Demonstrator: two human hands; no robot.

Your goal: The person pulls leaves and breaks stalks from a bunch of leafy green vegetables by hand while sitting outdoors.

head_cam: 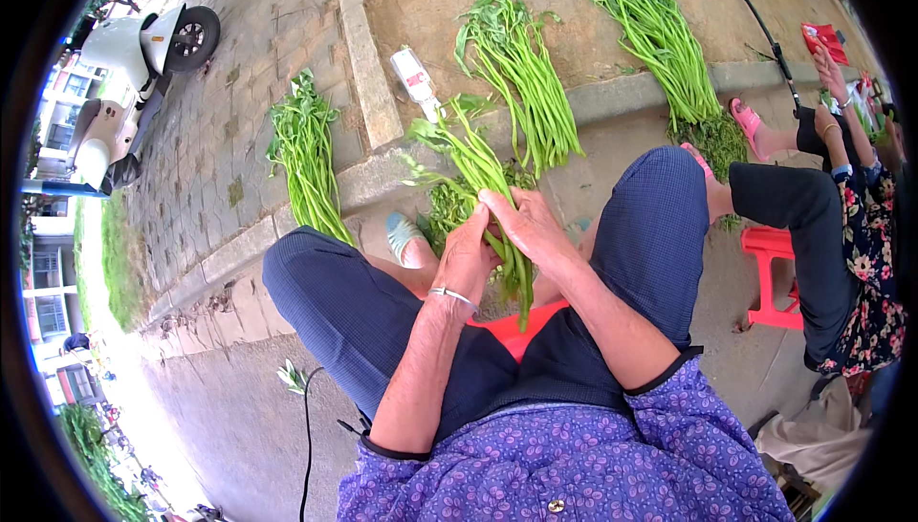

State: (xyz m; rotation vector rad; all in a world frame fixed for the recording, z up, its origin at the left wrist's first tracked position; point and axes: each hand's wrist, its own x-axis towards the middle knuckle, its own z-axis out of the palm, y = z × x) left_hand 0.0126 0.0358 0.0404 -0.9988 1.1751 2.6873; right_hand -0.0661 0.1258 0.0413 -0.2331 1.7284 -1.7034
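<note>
Between my knees, my left hand (pixel 466 249) and my right hand (pixel 529 228) hold a small bunch of long green leafy stems (pixel 477 156), thumbs near each other. The leafy ends point away from me and the lower ends hang below my fingers. Beneath, by my feet, lies a heap of loose greens (pixel 448 210). Beyond the hands a larger bundle of stems (pixel 534 92) rests across the kerb. Another bundle (pixel 305 156) lies to the left, partly behind my knee, and a third (pixel 663 41) lies at the upper right.
A clear bottle with a red-and-white label (pixel 416 81) lies beside the kerb (pixel 609 99). At right sits a person in a floral top (pixel 871 264), near a red plastic stool (pixel 771 278) and a black pole (pixel 753 13). A scooter (pixel 136 70) stands at upper left; a black cable (pixel 308 443) runs at lower left.
</note>
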